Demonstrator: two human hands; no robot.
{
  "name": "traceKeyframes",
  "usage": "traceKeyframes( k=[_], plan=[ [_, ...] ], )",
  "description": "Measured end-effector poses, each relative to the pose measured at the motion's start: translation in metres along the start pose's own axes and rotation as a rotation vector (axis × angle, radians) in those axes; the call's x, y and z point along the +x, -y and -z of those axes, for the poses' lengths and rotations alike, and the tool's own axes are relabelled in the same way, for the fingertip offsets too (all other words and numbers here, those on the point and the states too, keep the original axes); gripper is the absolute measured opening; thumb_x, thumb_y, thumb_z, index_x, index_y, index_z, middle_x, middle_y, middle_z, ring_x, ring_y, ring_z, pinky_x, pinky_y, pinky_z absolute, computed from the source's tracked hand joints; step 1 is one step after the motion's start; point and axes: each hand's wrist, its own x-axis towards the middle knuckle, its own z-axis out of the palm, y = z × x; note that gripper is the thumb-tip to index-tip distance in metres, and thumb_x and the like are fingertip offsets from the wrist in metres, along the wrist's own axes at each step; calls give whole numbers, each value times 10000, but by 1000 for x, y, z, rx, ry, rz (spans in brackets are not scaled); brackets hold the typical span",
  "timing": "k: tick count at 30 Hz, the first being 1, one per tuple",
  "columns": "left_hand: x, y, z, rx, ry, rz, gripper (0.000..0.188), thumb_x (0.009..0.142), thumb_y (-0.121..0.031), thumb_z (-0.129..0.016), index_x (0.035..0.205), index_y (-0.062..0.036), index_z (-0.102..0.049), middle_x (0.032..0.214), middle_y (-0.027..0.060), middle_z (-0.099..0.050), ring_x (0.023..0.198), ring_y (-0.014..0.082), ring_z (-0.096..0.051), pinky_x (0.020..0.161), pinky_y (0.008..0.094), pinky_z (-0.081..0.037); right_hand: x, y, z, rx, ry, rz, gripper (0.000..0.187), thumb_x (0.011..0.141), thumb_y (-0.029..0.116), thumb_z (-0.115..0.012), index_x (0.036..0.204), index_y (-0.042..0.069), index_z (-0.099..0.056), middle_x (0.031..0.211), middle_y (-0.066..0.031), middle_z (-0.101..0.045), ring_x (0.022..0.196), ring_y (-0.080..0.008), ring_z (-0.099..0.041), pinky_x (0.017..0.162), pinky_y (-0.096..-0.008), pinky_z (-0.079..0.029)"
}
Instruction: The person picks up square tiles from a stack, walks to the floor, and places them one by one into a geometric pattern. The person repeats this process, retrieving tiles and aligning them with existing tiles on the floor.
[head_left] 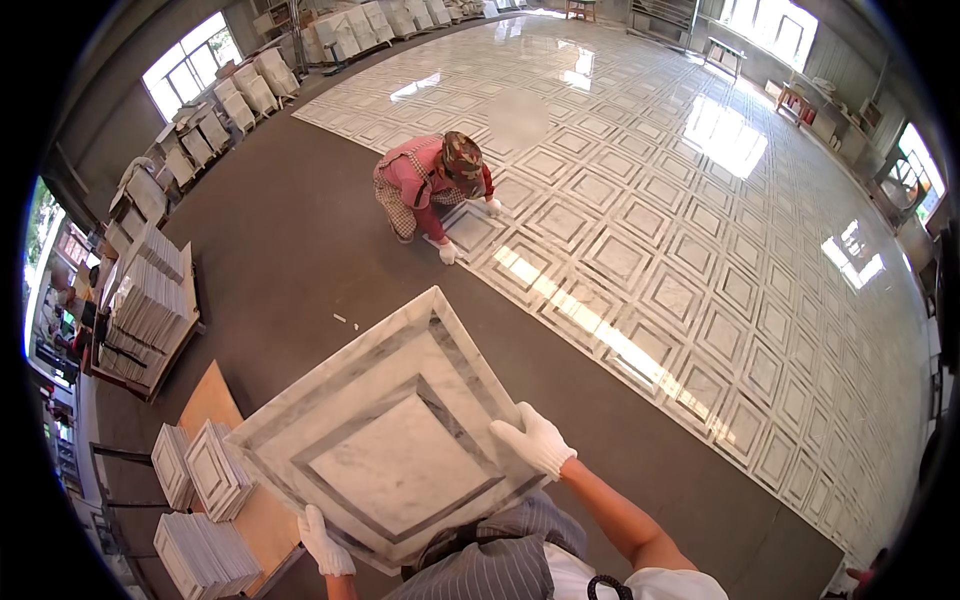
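A large square marble tile (390,455), white with two grey inlaid frames, is held up in front of my body, tilted. My left hand (323,542), in a white glove, grips its lower left edge. On the right edge is my gloved right hand (535,440), its thumb lying over the face and the other fingers mostly hidden behind. Ahead, a co-worker (430,185) in a camouflage cap and checked apron crouches at the edge of the laid tile floor (640,270), white-gloved hands on a corner tile (466,230).
Stacks of tiles (205,555) rest on a wooden board (268,500) to my left. Farther left stands a loaded pallet (150,300). Slabs (275,75) lean along the far left wall. Bare grey floor (300,235) lies between me and the tiled area. Small scraps (346,322) lie on it.
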Motion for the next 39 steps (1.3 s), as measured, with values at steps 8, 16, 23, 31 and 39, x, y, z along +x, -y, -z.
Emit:
traceKeyframes(
  k=[8, 16, 23, 31, 39],
  plan=[
    [116, 2, -5, 19, 134, -2, 388, 957, -266, -545, 1208, 28, -512, 1111, 59, -588, 982, 155, -546, 880, 307, -433, 48, 38, -31, 31, -122, -7, 577, 849, 566, -563, 1069, 33, -529, 994, -247, -634, 971, -411, -598, 830, -440, -455],
    [221, -49, -6, -24, 188, -50, 393, 946, -283, -576, 1190, 19, -523, 1097, 75, -605, 964, 164, -576, 856, 326, -460, 80, 105, -90, 117, -230, -10, 542, 853, 519, -590, 1068, 24, -534, 1011, -232, -644, 991, -379, -614, 841, -413, -462],
    [281, -70, 15, -4, 217, 21, 339, 931, -201, -568, 1198, 7, -548, 1109, 26, -600, 969, 113, -536, 884, 286, -416, 100, 137, -140, 160, -325, -25, 472, 841, 441, -626, 1004, 3, -554, 901, -188, -632, 847, -291, -608, 780, -377, -466],
    [315, -84, 48, -57, 209, -2, 343, 936, -196, -556, 1202, 21, -543, 1109, 40, -602, 977, 121, -540, 891, 296, -417, 113, 185, -177, 210, -379, 114, 407, 839, 373, -649, 1000, 9, -564, 863, -140, -639, 786, -238, -599, 747, -357, -470],
    [332, -89, 56, -119, 130, 14, 340, 926, -194, -561, 1185, 26, -551, 1102, 44, -599, 972, 119, -537, 881, 287, -420, 126, 225, -184, 105, -347, 103, 368, 840, 342, -653, 971, 11, -560, 831, -115, -631, 768, -192, -586, 719, -328, -469]
  ],
)
